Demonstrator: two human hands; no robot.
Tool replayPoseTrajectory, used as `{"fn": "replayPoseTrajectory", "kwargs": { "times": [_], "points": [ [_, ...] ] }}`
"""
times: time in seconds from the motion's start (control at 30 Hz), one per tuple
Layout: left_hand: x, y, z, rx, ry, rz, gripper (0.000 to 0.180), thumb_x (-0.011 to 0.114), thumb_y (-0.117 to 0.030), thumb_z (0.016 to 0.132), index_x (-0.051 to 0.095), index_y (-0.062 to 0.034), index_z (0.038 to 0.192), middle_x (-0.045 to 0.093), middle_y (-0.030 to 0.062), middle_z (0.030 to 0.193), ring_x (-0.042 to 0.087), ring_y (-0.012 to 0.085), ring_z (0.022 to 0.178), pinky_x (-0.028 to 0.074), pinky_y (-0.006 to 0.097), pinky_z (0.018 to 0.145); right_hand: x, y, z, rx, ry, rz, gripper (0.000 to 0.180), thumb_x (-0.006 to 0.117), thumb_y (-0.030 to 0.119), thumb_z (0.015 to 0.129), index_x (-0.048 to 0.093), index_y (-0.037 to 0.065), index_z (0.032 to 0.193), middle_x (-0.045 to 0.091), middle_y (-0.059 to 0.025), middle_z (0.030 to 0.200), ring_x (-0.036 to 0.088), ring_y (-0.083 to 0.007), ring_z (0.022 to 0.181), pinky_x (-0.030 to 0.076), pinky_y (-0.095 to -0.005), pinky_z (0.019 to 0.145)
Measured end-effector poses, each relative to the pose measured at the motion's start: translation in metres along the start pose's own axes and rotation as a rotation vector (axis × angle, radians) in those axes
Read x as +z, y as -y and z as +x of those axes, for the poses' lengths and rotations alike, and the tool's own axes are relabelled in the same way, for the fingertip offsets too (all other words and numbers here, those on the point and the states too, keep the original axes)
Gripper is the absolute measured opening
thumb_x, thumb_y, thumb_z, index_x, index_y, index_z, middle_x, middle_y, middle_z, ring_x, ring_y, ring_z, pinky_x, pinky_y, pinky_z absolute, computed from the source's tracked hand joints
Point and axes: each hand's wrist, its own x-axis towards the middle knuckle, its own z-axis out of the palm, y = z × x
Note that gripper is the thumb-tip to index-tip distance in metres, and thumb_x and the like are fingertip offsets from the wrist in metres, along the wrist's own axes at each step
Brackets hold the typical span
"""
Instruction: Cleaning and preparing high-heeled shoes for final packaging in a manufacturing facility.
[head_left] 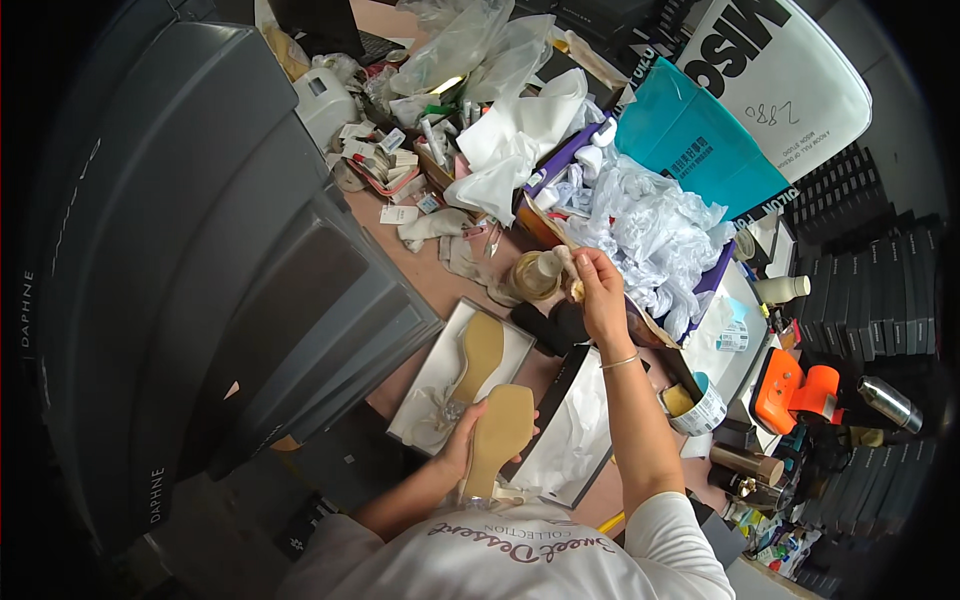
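Note:
My left hand is closed around a shoe, its tan sole turned up and a clear part at the heel end. A second shoe lies sole up in the open shoe box just beyond, among white tissue. Farther off, my right hand pinches a small whitish wad of cloth, stained yellowish. It is right beside a squat container with a pale top; whether the wad touches it, I cannot tell.
A white-lined box part with tissue lies near my body. A purple carton full of crumpled white plastic stands beyond my right hand. Dark stacked boxes rise at left. An orange tape dispenser and metal flask are at right.

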Motion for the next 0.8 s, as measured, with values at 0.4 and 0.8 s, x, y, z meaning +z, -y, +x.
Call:
{"fn": "replayPoseTrajectory", "kwargs": {
  "times": [0.4,0.8],
  "points": [
    [0.002,-0.002,0.002,0.0,-0.055,0.075,0.071,0.036,-0.057,0.091,0.037,-0.0047,0.139,0.046,0.0204,0.135,0.051,0.0303,0.119,0.06,0.036,0.069,0.011,0.02,-0.007,-0.388,0.052,-0.635,0.038,0.065,0.007,0.084,0.057,0.002,0.121,0.061,-0.0113,0.103,0.06,-0.0213,0.088,0.049,-0.0326,0.076],
    [0.002,-0.002,0.003,0.002,0.017,0.028,0.063,0.037,-0.049,0.094,0.035,-0.0055,0.14,0.051,0.0183,0.13,0.055,0.0296,0.115,0.057,0.038,0.074,0.025,0.005,-0.013,-0.665,0.022,-1.263,0.055,0.071,0.01,0.075,0.051,0.01,0.126,0.051,-0.0207,0.122,0.054,-0.0373,0.106,0.048,-0.0407,0.087]
  ]
}}
